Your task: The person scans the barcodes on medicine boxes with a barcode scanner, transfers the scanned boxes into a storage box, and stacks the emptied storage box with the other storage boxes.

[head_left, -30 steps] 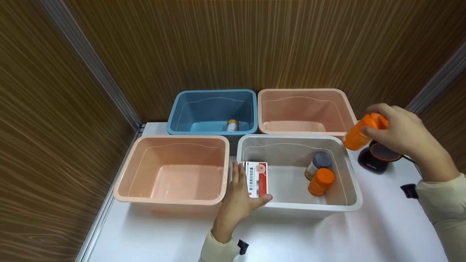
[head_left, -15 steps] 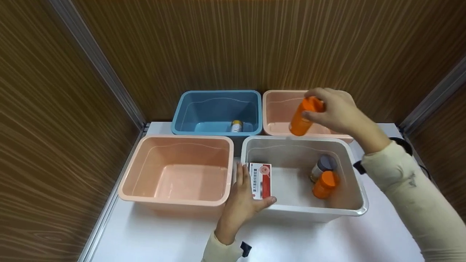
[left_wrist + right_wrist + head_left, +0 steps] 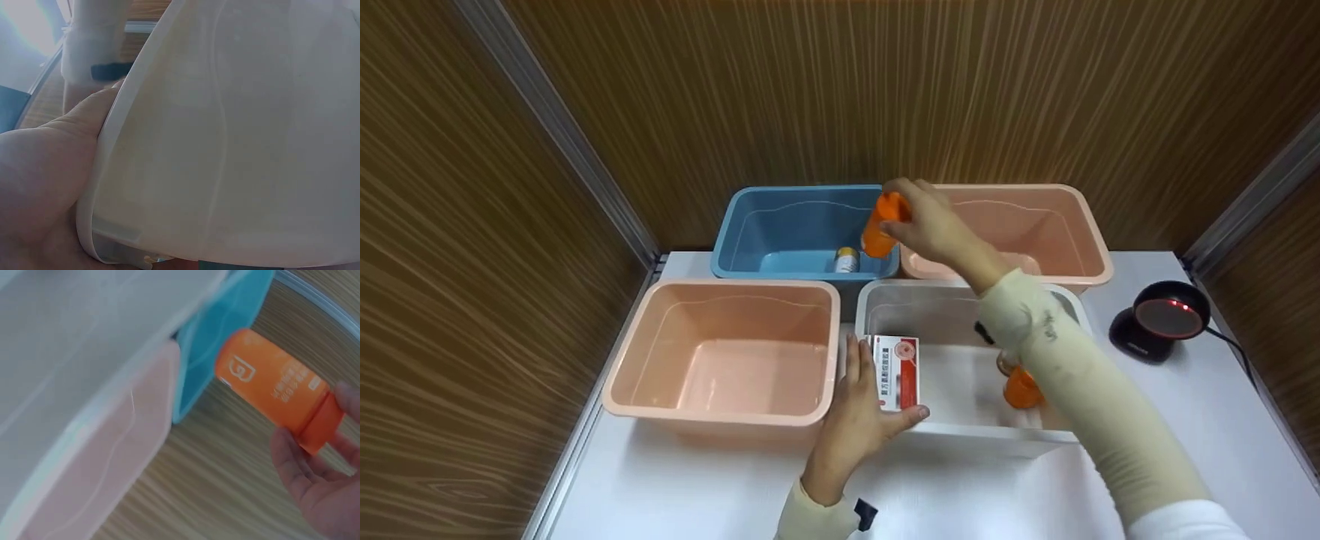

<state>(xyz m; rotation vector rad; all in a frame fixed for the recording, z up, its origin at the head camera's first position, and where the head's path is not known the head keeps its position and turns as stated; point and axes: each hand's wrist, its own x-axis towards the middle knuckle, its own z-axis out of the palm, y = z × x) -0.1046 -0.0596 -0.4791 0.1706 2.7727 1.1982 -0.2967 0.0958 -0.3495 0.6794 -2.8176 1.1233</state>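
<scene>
My right hand (image 3: pixel 934 225) pinches an orange bottle (image 3: pixel 879 229) by its cap end above the right part of the blue bin (image 3: pixel 791 274). White lettering shows on the bottle's side in the right wrist view. In the blue bin, a small white bottle (image 3: pixel 847 262) with a gold cap stands close by. My left hand (image 3: pixel 851 424) rests on the front-left corner of the white bin (image 3: pixel 975 430), fingers straight along the side and thumb on the front rim. A white-and-red medicine box (image 3: pixel 897 373) and a second orange bottle (image 3: pixel 1022 388) are inside it. My right sleeve hides part of that bin.
A pink bin (image 3: pixel 720 417) stands at the front left, another pink bin (image 3: pixel 1020 189) at the back right. On the right is a black scanner-like device (image 3: pixel 1166 315) with red lights and a cable. Wood-grain panels (image 3: pixel 840 90) enclose the white table (image 3: pixel 690 480).
My right hand has carried the orange bottle leftward from near the black device, past the back-right pink bin, to over the blue bin. My left hand has stayed on the white bin's corner.
</scene>
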